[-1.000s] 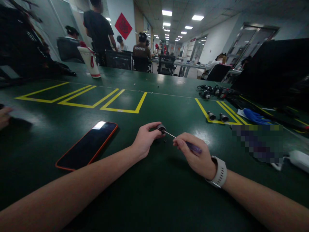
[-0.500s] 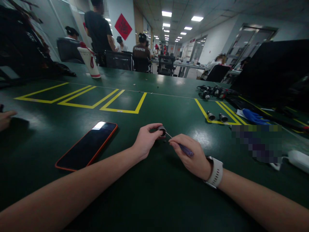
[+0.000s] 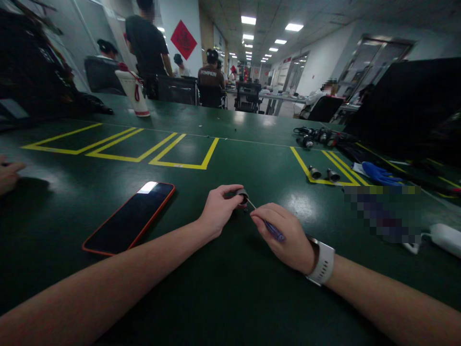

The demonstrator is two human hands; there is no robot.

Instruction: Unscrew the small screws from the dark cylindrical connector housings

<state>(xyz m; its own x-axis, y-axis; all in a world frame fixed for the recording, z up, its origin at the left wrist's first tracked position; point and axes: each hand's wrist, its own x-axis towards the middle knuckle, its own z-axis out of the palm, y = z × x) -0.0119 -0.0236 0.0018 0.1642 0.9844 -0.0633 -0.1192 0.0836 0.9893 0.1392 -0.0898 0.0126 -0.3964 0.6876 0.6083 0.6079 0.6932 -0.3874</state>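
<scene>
Just right of the smartphone [image 3: 129,218], a small metal cup [image 3: 244,194] sits at the fingertips of the left grip [image 3: 220,211], pinched between thumb and fingers with its open mouth facing right. The right grip [image 3: 284,235], farther right of the phone, is closed around a screwdriver [image 3: 274,231], whose thin shaft points at the cup's mouth. A tiny dark part [image 3: 245,210] lies just below the cup, also right of the phone.

The cup is grey, round and hollow. The screwdriver pairs a bare metal shaft with a purplish, see-through handle. The phone has a glossy black face and an orange-red edge; the desk [image 3: 230,302] beneath it is smooth dark green. A pale, perforated watch strap [image 3: 322,263] circles the right wrist. Well to the phone's right, 2 metal fittings [image 3: 314,173] flare like cups near yellow tape [image 3: 301,163].

The screwdriver's tip is too small to make out, and fingers cover part of the cup; whether the cup touches the desk I cannot tell. Far right of the phone, a pixelated patch [image 3: 383,216] hides what lies there. Left of the phone, a co-worker's hand [image 3: 7,178] is cut off.
</scene>
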